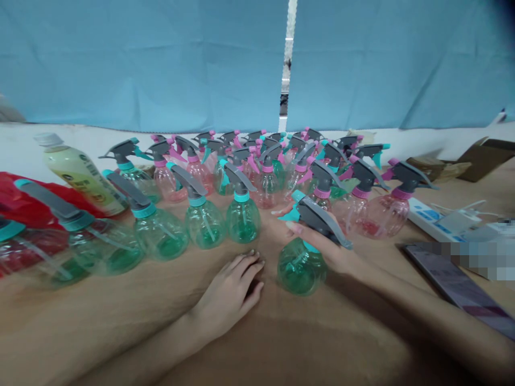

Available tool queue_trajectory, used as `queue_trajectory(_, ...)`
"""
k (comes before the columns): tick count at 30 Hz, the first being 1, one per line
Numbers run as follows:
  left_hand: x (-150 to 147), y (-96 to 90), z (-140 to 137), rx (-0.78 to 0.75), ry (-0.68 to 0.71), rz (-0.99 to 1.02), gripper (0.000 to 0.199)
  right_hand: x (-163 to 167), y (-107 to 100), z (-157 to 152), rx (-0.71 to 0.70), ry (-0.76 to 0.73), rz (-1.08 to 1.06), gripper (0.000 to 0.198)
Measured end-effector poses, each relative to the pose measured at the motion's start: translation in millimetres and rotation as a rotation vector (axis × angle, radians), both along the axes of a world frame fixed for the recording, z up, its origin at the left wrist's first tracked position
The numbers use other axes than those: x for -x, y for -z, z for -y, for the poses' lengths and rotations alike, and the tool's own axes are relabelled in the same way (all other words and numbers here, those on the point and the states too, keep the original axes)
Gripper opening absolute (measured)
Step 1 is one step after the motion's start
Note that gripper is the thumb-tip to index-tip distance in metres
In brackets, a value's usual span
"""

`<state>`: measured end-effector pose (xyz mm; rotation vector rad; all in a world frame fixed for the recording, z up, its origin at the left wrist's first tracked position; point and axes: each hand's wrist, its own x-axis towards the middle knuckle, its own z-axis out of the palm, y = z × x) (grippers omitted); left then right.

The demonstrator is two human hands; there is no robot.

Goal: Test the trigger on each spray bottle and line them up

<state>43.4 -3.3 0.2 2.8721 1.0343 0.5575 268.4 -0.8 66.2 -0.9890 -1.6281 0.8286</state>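
My right hand (319, 239) is wrapped around the neck of a green spray bottle (301, 272) with a grey and teal trigger head. This bottle is upright, at or just above the tabletop; which one I cannot tell. Resting on the wood to its left, my left hand (231, 287) holds nothing, its fingers loosely bent and a little apart. Closest to that hand are two more green spray bottles, one (243, 220) straight beyond the fingertips and another (205, 225) just left of it. Further green ones (161, 233) continue the row leftwards.
Behind stand several pink spray bottles (267, 187) mixed with green ones. A drink bottle (80, 174) and red plastic (28, 198) are at the left. On the right lie a phone-like dark slab (454, 279), a power strip (432, 220) and cardboard (488, 158). A blue cloth (161, 64) hangs behind.
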Motion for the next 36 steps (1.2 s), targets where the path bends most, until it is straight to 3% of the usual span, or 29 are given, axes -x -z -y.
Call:
queue_trajectory(14,0.4,-0.1,-1.0,-0.062,0.011,-0.007,0.029,2.7,9.6,2.9,-0.094,0.287,0.161,0.024)
queue_trajectory(19,0.5,3.0,-3.1,-0.082,0.016,-0.015,0.029,-6.9,17.3,23.9,-0.045,0.31,0.257,0.029)
queue_trajectory(23,0.9,2.7,-3.3,-0.096,0.028,0.0,0.029,-16.2,29.6,47.0,-0.099,0.367,0.34,0.054)
queue_trajectory(27,1.1,2.7,-4.4,-0.11,0.039,0.009,0.027,-10.5,37.8,58.5,-0.068,0.394,0.388,0.051)
queue_trajectory(36,1.1,3.7,-4.9,-0.13,0.034,0.023,0.026,10.0,32.9,18.4,-0.229,0.56,0.597,0.067)
